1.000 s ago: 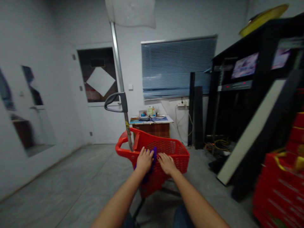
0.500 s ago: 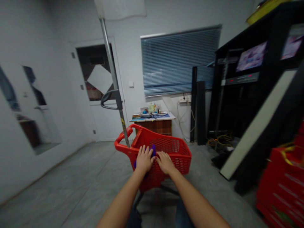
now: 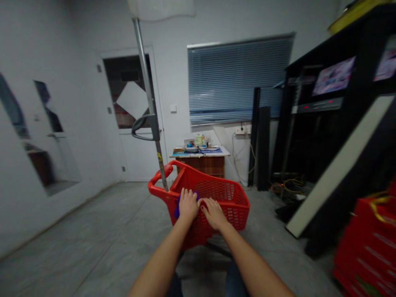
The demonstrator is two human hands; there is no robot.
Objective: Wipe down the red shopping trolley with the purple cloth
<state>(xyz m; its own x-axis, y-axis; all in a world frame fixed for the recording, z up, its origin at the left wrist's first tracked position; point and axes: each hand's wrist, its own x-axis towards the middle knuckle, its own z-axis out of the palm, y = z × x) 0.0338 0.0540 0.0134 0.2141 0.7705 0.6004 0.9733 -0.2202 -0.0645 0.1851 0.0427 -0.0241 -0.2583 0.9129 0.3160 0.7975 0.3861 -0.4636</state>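
A red plastic shopping cart (image 3: 238, 210) with a perforated basket stands right in front of me, its handle to the left. My left hand (image 3: 188, 205) lies over the basket's near rim, fingers bent across a purple cloth (image 3: 177, 210). Most of that cloth is hidden under the hand; bits show on both sides of it. Just to the right, my right hand (image 3: 213, 213) grips the same rim, fingers over the top and thumb on the near side. The two thumbs nearly meet.
A metal pole (image 3: 145, 78) with a grey looped handle rises at the cart's left end. Behind stands a small cluttered desk (image 3: 201, 165) under a blind. Long panels (image 3: 337, 169) lean at right, near loose cables (image 3: 291, 185) and stacked red crates (image 3: 365, 243).
My left hand has shifted slightly on the rim, so the purple cloth shows less at its right. The right hand stays on the rim. The view has turned a little left.
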